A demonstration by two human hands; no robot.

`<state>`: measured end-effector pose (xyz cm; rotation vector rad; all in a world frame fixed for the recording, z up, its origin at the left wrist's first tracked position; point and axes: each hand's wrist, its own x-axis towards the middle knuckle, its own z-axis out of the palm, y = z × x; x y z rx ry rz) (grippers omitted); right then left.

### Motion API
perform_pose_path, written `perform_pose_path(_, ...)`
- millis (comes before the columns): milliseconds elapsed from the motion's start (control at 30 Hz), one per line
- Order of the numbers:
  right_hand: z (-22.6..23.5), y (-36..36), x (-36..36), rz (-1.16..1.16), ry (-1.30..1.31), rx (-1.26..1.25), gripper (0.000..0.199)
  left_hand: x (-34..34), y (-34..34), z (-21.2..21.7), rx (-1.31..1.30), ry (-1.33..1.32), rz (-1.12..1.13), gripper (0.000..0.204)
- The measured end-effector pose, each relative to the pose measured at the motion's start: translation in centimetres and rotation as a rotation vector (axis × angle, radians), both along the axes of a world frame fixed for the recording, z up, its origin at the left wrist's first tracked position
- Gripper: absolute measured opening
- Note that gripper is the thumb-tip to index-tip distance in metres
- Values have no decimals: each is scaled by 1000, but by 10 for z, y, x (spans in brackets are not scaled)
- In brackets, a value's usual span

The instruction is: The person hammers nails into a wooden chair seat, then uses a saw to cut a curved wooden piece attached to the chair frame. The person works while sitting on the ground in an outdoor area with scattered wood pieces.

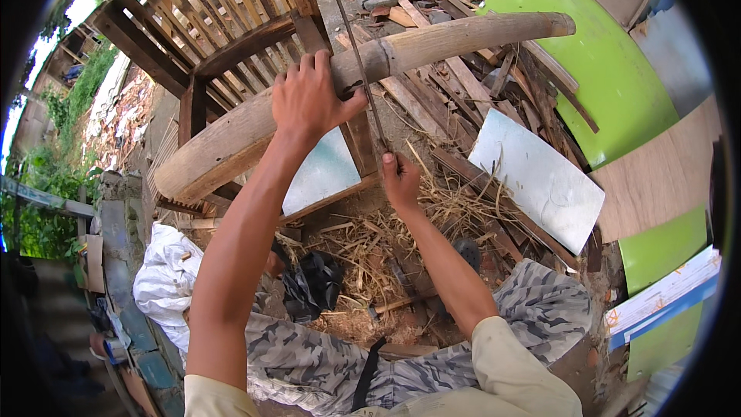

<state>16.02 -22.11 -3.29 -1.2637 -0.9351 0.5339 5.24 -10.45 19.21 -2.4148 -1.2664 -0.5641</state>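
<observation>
The bamboo pole (pixel 463 37) lies slantwise in front of the person, its near-left end low and its far end up to the right, overlapping a slatted wooden chair (pixel 243 48); whether it rests on the chair I cannot tell. The left hand (pixel 309 100) is spread over the top of the pole a little left of its middle, fingers bent over the far side and thumb stretched right along the near side, so the pole sits directly under the palm. Just right of that hand, close to the thumb, a thin dark blade (pixel 343 19) crosses the pole, beside a small dark notch and left of the pole's ringed joint. The right hand (pixel 400 184) is closed in a fist around the blade's near end, below the pole and apart from it; the blade's other end sticks out well beyond the pole. Under the right forearm lie straw-like shavings (pixel 455 212), with a white panel (pixel 540 181) to their right. A black plastic bag (pixel 312 286) lies between the forearms, near the camouflage trousers (pixel 309 355).
</observation>
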Motion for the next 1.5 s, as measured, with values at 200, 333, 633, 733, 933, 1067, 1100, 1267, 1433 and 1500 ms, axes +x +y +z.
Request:
perform_pose_path(200, -31, -15, 3, 14, 36, -61, 70, 7, -3, 2, -40, 15, 9, 76)
perform_pose_path(333, -25, -6, 5, -2, -7, -74, 73, 4, -2, 0, -34, 6, 5, 76)
perform_pose_path(633, -40, -21, 7, 6, 39, -85, 72, 7, -3, 5, -94, 38, 23, 75)
perform_pose_path(733, -12, -15, -1, -12, 32, -55, 71, -2, -4, 6, -143, 61, 56, 76)
perform_pose_path(933, -4, -19, 6, 16, 37, -86, 68, -1, -5, 6, -137, 14, 26, 75)
perform_pose_path(1067, -21, -44, 9, 12, 11, -138, 67, 1, -6, 9, -180, 35, 34, 75)
perform_pose_path(1100, -15, -44, 8, 15, 18, -126, 67, 0, -5, 10, -175, 27, 30, 75)
perform_pose_path(1267, 34, -12, 14, -36, -67, -152, 73, -4, -5, 7, -140, -12, 12, 73)
perform_pose_path(1433, 8, -31, 16, -41, -69, -185, 74, -1, -5, 5, -105, -29, -5, 72)
perform_pose_path(1500, -16, -58, 17, -45, -95, -230, 73, 2, -4, 5, -117, -24, -7, 72)
